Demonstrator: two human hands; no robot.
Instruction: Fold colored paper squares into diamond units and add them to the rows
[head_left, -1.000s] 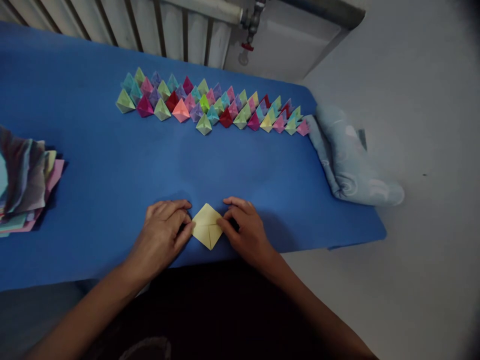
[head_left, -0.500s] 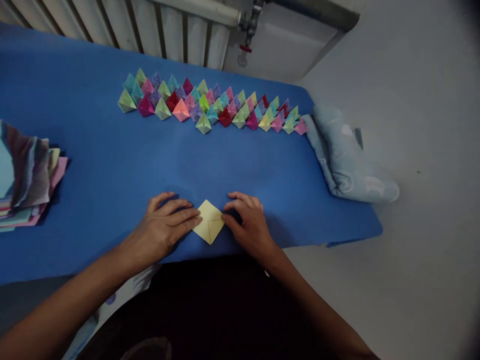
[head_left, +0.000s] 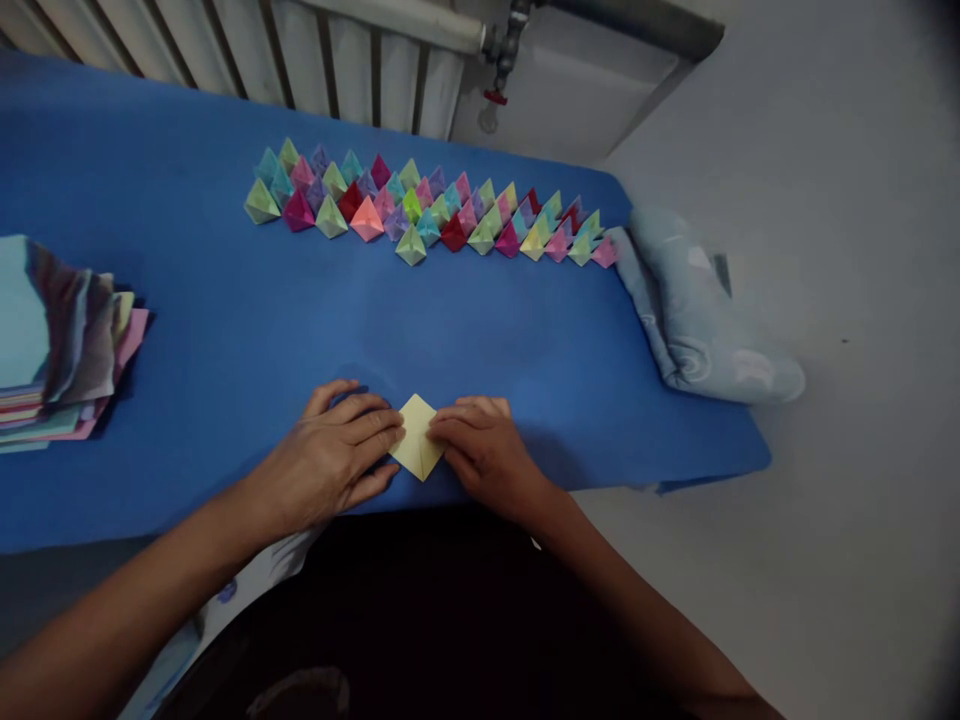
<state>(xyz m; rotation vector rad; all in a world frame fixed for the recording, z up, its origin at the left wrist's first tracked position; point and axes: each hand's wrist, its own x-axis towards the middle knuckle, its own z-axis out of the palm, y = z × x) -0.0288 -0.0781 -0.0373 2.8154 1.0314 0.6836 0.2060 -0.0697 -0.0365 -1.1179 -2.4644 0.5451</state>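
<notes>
A small square of folded yellow paper (head_left: 417, 440) lies on the blue tabletop with one corner toward me, a crease running down its lower half. My left hand (head_left: 341, 450) rests with its fingers stretched out flat, the tips on the paper's left corner and the thumb apart below. On the other side, my right hand (head_left: 484, 445) has its fingers bent together and pressed on the paper's right corner, which they cover. Beyond the hands stand several rows of folded paper pieces (head_left: 411, 245) in green, pink, red, blue and purple.
A stack of coloured paper sheets (head_left: 22, 330) lies at the left of the blue table (head_left: 247, 330). A rolled grey-blue cloth (head_left: 697, 320) sits at the right end against the wall. Behind the table are a white radiator (head_left: 345, 70) and a red-handled valve (head_left: 495, 97).
My right hand has moved left onto the yellow paper, its fingers closing together over the right corner. My left thumb has shifted down off the paper. The view has tilted slightly.
</notes>
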